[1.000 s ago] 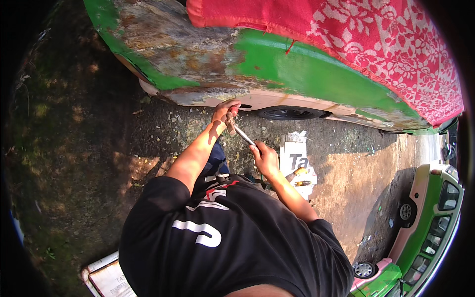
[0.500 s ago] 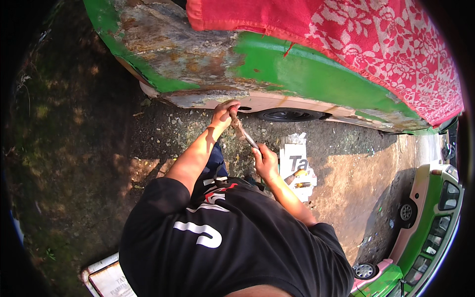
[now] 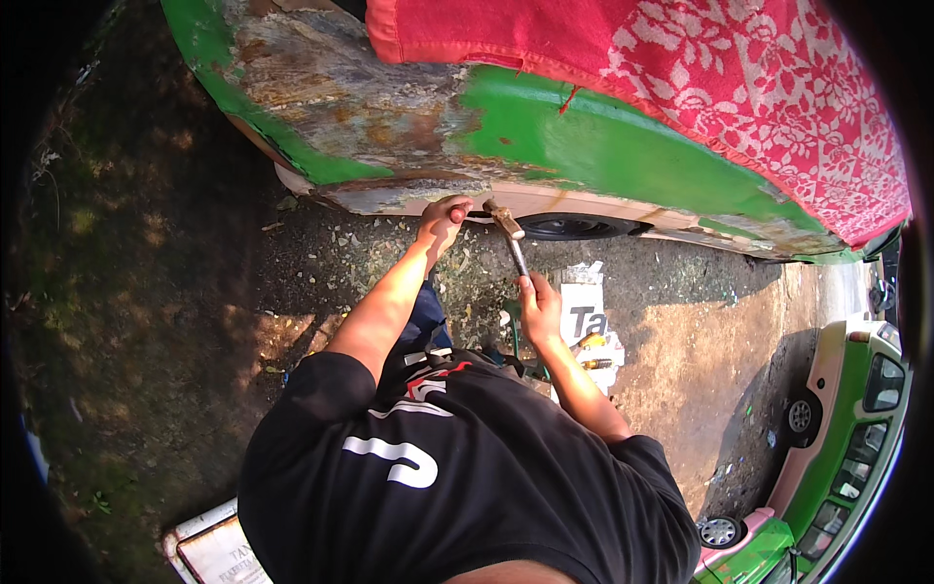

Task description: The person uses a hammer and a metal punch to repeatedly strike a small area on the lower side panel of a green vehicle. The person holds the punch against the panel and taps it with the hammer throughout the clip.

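Note:
My right hand (image 3: 541,310) grips the handle of a hammer (image 3: 519,255). The hammer's worn head is raised beside the lower edge of a car body (image 3: 555,127), just right of my left hand. My left hand (image 3: 446,220) is closed in a fist against the pink lower edge of that body. A dark shape shows beside its fingers, but what the fist holds is hidden. Above the hands, the body panel is green with a bare, rusty, scraped area at the left.
A red floral cloth (image 3: 739,107) drapes over the car. A wheel (image 3: 574,227) sits under its edge. White printed sheets (image 3: 581,302) with a yellow-handled tool (image 3: 595,364) lie right of my right hand. A green and pink vehicle (image 3: 827,457) stands at right, and a white sign (image 3: 219,547) lower left.
The hammer head has swung right, away from my left fist, and my right hand has shifted slightly right. My left hand stays almost in place.

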A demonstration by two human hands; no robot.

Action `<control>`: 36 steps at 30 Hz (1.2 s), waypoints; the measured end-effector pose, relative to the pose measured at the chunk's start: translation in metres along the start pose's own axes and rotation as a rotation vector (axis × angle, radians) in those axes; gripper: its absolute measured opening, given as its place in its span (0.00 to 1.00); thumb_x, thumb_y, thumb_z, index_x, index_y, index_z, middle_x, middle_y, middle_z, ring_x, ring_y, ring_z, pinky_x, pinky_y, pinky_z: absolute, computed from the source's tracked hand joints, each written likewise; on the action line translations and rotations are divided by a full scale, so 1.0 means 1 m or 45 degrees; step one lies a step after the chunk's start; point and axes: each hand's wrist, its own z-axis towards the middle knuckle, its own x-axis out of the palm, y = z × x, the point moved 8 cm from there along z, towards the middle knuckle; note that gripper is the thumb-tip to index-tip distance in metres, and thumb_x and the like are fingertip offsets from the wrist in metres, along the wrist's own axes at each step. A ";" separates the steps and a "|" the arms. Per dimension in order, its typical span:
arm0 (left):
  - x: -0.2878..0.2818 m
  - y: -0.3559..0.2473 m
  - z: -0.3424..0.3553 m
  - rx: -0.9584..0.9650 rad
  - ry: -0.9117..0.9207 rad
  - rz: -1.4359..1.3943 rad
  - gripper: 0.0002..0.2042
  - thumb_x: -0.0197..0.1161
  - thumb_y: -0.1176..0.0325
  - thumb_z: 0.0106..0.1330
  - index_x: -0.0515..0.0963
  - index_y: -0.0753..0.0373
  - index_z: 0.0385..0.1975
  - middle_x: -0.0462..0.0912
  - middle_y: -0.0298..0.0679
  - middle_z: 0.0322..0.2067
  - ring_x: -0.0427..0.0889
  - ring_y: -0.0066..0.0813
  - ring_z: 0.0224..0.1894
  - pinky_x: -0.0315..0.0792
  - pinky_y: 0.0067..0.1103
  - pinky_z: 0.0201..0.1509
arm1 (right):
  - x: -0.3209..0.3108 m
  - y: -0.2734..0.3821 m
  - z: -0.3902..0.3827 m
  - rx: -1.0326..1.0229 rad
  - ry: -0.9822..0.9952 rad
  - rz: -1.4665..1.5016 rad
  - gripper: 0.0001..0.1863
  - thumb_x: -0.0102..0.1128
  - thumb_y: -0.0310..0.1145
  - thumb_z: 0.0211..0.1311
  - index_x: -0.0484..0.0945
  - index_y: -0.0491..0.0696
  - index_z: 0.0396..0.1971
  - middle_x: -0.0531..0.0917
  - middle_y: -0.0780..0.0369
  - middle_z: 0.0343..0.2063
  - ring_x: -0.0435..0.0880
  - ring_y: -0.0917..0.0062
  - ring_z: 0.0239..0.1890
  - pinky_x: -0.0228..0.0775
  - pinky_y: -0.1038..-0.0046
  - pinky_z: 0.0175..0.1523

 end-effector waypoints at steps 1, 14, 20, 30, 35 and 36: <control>0.003 -0.014 0.001 0.013 0.014 0.145 0.07 0.63 0.73 0.63 0.83 0.62 0.40 0.85 0.37 0.33 0.81 0.22 0.35 0.73 0.19 0.38 | -0.002 -0.006 -0.005 -0.083 -0.044 0.095 0.16 0.52 0.41 0.70 0.78 0.43 0.39 0.76 0.52 0.16 0.78 0.63 0.20 0.68 0.66 0.29; 0.004 -0.016 0.013 -0.025 0.044 0.499 0.10 0.55 0.74 0.64 0.83 0.57 0.40 0.87 0.37 0.34 0.84 0.26 0.37 0.76 0.24 0.41 | 0.018 0.002 0.022 -0.048 0.079 -0.230 0.17 0.53 0.43 0.70 0.77 0.43 0.38 0.74 0.55 0.14 0.78 0.64 0.18 0.67 0.65 0.27; -0.002 -0.025 0.018 -0.273 0.006 0.774 0.09 0.58 0.70 0.62 0.84 0.52 0.38 0.87 0.37 0.33 0.85 0.30 0.36 0.75 0.25 0.40 | -0.002 0.035 0.015 -0.241 -0.023 0.108 0.17 0.53 0.43 0.70 0.77 0.43 0.37 0.75 0.54 0.14 0.78 0.64 0.19 0.67 0.64 0.28; 0.004 -0.045 0.022 -0.235 0.027 0.731 0.12 0.57 0.55 0.63 0.82 0.52 0.36 0.84 0.44 0.33 0.82 0.46 0.38 0.72 0.33 0.39 | -0.020 0.049 0.025 -0.329 -0.086 0.266 0.17 0.54 0.41 0.71 0.74 0.41 0.29 0.68 0.66 0.13 0.64 0.84 0.19 0.58 0.74 0.24; -0.006 -0.016 0.028 -0.191 -0.029 0.443 0.08 0.63 0.60 0.62 0.81 0.55 0.36 0.84 0.44 0.32 0.84 0.40 0.36 0.72 0.29 0.41 | 0.000 0.009 0.057 0.028 0.055 -0.064 0.20 0.50 0.45 0.72 0.73 0.42 0.28 0.72 0.58 0.14 0.70 0.68 0.17 0.62 0.66 0.26; -0.005 -0.018 0.028 -0.155 -0.025 0.425 0.09 0.63 0.61 0.63 0.82 0.57 0.36 0.85 0.42 0.31 0.83 0.34 0.36 0.73 0.26 0.42 | -0.005 0.012 0.052 0.011 0.017 0.060 0.21 0.51 0.46 0.71 0.72 0.42 0.27 0.73 0.55 0.14 0.71 0.62 0.18 0.63 0.63 0.26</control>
